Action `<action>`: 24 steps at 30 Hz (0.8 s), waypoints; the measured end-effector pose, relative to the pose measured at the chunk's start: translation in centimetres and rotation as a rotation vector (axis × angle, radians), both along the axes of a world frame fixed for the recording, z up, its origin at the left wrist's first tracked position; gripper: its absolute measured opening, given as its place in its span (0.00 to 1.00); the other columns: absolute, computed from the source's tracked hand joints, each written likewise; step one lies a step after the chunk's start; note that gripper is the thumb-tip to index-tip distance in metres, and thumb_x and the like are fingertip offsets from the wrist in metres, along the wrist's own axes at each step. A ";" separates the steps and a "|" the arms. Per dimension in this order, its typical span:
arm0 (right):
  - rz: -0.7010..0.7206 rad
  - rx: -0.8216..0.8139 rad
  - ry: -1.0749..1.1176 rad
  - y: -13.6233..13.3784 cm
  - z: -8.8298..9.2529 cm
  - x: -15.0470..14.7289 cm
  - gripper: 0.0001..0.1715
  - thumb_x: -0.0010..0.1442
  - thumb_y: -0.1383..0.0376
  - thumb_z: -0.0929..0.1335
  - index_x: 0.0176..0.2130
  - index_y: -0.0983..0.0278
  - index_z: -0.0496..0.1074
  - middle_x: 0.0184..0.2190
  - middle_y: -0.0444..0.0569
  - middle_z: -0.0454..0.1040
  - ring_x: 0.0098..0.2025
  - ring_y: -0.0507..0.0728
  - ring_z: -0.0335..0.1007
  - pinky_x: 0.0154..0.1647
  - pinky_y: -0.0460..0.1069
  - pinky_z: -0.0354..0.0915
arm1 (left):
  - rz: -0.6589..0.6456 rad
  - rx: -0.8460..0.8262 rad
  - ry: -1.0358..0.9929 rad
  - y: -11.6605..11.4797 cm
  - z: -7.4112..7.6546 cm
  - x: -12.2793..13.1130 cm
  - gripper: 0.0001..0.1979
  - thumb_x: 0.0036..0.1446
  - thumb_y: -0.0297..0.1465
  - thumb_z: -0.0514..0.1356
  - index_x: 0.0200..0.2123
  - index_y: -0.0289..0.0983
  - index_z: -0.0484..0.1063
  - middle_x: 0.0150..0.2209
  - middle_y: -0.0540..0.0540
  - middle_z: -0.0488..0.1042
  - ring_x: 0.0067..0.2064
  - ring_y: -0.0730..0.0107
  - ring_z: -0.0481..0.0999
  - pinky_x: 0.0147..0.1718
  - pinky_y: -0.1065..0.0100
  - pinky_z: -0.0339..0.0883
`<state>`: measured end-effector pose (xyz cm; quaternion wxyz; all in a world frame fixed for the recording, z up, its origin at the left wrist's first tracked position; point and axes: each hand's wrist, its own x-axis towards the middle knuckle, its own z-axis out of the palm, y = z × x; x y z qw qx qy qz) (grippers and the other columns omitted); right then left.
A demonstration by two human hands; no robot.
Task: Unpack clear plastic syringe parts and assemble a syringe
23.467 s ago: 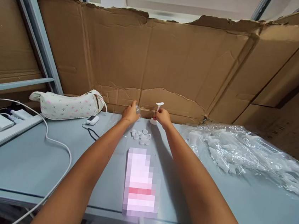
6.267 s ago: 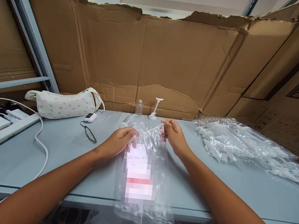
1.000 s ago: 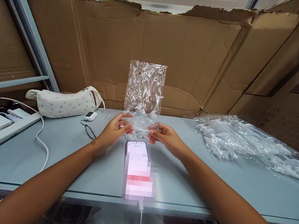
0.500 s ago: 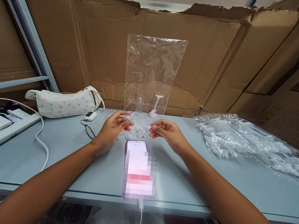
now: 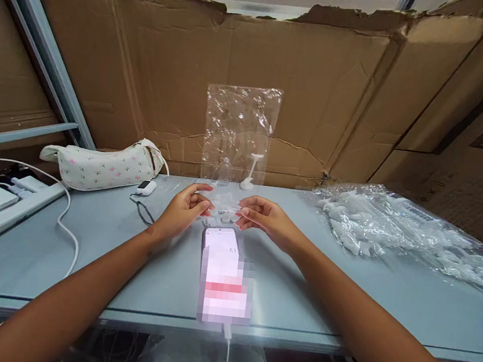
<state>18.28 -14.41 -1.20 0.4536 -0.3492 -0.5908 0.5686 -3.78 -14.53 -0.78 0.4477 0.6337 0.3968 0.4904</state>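
A clear plastic bag (image 5: 242, 117) stretches up from between my hands toward the cardboard behind. My left hand (image 5: 184, 209) pinches its near left side, and my right hand (image 5: 263, 218) pinches the near right side. The film between my fingers looks bunched or folded; its exact shape is hard to make out. Under it, several small clear pieces (image 5: 225, 217) lie on the grey table. Through the film I see a small clear bottle (image 5: 225, 170) and a white pump top (image 5: 247, 183), both upright.
A phone (image 5: 219, 271) with a cable lies in front of my hands. On the left are a floral pouch (image 5: 107, 167), a small white device (image 5: 146, 188) and a power strip (image 5: 14, 209). Bags of white parts (image 5: 375, 218) lie to the right. Cardboard (image 5: 158, 68) stands behind.
The bag's top edge has dropped and its visible part is shorter and narrower. My hands stay close together, with the right slightly nearer the left. Film now covers more of the small clear pieces.
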 end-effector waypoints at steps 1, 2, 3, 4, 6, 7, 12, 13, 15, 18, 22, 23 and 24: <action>-0.003 -0.012 0.001 -0.1 0.0 -0.1 0.25 0.42 0.53 0.77 0.36 0.64 0.72 0.28 0.45 0.77 0.29 0.53 0.75 0.35 0.50 0.70 | -0.010 -0.003 0.010 -0.2 0.0 0.1 0.20 0.52 0.31 0.61 0.48 0.34 0.65 0.30 0.51 0.75 0.30 0.73 0.75 0.37 0.67 0.68; -0.008 -0.021 0.000 -0.1 -0.1 -0.2 0.25 0.42 0.53 0.77 0.35 0.65 0.72 0.27 0.45 0.77 0.28 0.53 0.75 0.35 0.50 0.70 | -0.016 -0.008 0.018 -0.3 0.1 0.1 0.20 0.53 0.31 0.61 0.49 0.35 0.65 0.30 0.50 0.75 0.31 0.73 0.75 0.38 0.67 0.68; -0.014 -0.025 -0.002 -0.1 -0.1 -0.3 0.24 0.41 0.54 0.78 0.34 0.65 0.72 0.26 0.44 0.76 0.27 0.52 0.75 0.34 0.50 0.70 | -0.019 -0.014 0.024 -0.4 0.1 0.2 0.20 0.53 0.31 0.61 0.49 0.35 0.65 0.30 0.50 0.75 0.31 0.73 0.76 0.38 0.67 0.68; -0.021 -0.024 -0.006 -0.1 -0.1 -0.4 0.24 0.41 0.54 0.78 0.33 0.65 0.72 0.25 0.44 0.76 0.27 0.52 0.75 0.34 0.50 0.70 | -0.019 -0.022 0.028 -0.5 0.1 0.2 0.20 0.53 0.31 0.61 0.49 0.35 0.65 0.30 0.50 0.75 0.32 0.72 0.76 0.39 0.66 0.68; -0.037 -0.012 -0.016 -0.1 -0.1 -0.4 0.23 0.40 0.56 0.78 0.32 0.65 0.72 0.24 0.44 0.76 0.26 0.51 0.74 0.34 0.49 0.70 | -0.013 -0.034 0.030 -0.6 0.1 0.3 0.20 0.53 0.31 0.61 0.49 0.35 0.65 0.30 0.50 0.75 0.32 0.72 0.76 0.40 0.65 0.68; -0.046 -0.006 -0.020 0.0 -0.1 -0.4 0.22 0.40 0.57 0.78 0.32 0.65 0.72 0.24 0.44 0.76 0.26 0.51 0.74 0.33 0.49 0.70 | -0.009 -0.038 0.030 -0.6 0.1 0.3 0.20 0.53 0.31 0.61 0.49 0.35 0.65 0.30 0.50 0.75 0.32 0.71 0.76 0.40 0.64 0.68; -0.083 0.010 -0.036 0.4 -0.3 -0.3 0.21 0.39 0.57 0.78 0.31 0.66 0.72 0.22 0.43 0.75 0.25 0.52 0.74 0.33 0.49 0.69 | -0.001 -0.047 0.021 -0.2 -0.2 0.2 0.21 0.51 0.31 0.62 0.49 0.35 0.65 0.30 0.49 0.76 0.31 0.70 0.77 0.39 0.64 0.69; -0.084 0.010 -0.036 0.6 -0.4 -0.3 0.21 0.39 0.57 0.78 0.30 0.66 0.72 0.21 0.43 0.75 0.25 0.52 0.74 0.33 0.49 0.69 | 0.002 -0.048 0.017 -0.1 -0.2 0.2 0.21 0.52 0.31 0.62 0.49 0.35 0.65 0.30 0.48 0.77 0.31 0.70 0.77 0.39 0.63 0.69; -0.080 0.004 -0.030 0.8 -0.5 -0.2 0.22 0.39 0.57 0.78 0.30 0.66 0.72 0.22 0.43 0.76 0.25 0.52 0.75 0.33 0.50 0.70 | 0.006 -0.062 0.008 0.1 -0.2 0.2 0.21 0.52 0.31 0.63 0.49 0.34 0.66 0.31 0.47 0.77 0.31 0.69 0.78 0.39 0.63 0.70; -0.077 -0.011 -0.016 1.1 -0.6 -0.1 0.23 0.37 0.56 0.79 0.29 0.66 0.72 0.22 0.44 0.76 0.26 0.53 0.75 0.34 0.50 0.71 | 0.013 -0.103 -0.009 0.1 0.0 0.3 0.21 0.52 0.28 0.62 0.50 0.33 0.65 0.31 0.46 0.79 0.31 0.67 0.79 0.38 0.62 0.70; -0.069 -0.004 -0.001 1.3 -0.6 0.1 0.23 0.37 0.56 0.79 0.30 0.66 0.73 0.23 0.45 0.77 0.27 0.54 0.76 0.34 0.50 0.72 | 0.008 -0.109 -0.051 0.5 0.1 0.2 0.19 0.53 0.26 0.61 0.49 0.33 0.66 0.30 0.46 0.79 0.32 0.69 0.79 0.38 0.64 0.71; -0.064 0.002 0.003 1.4 -0.6 0.1 0.23 0.37 0.56 0.79 0.30 0.66 0.73 0.23 0.45 0.77 0.28 0.53 0.76 0.35 0.50 0.72 | 0.001 -0.101 -0.060 0.6 0.0 0.1 0.19 0.53 0.26 0.62 0.49 0.33 0.66 0.30 0.46 0.79 0.32 0.69 0.79 0.38 0.64 0.71; -0.057 0.006 0.007 1.5 -0.6 0.2 0.23 0.38 0.55 0.79 0.30 0.66 0.73 0.24 0.45 0.77 0.28 0.54 0.77 0.35 0.50 0.72 | -0.008 -0.094 -0.067 0.8 0.0 0.0 0.19 0.53 0.27 0.62 0.49 0.33 0.66 0.30 0.46 0.79 0.31 0.69 0.79 0.38 0.64 0.71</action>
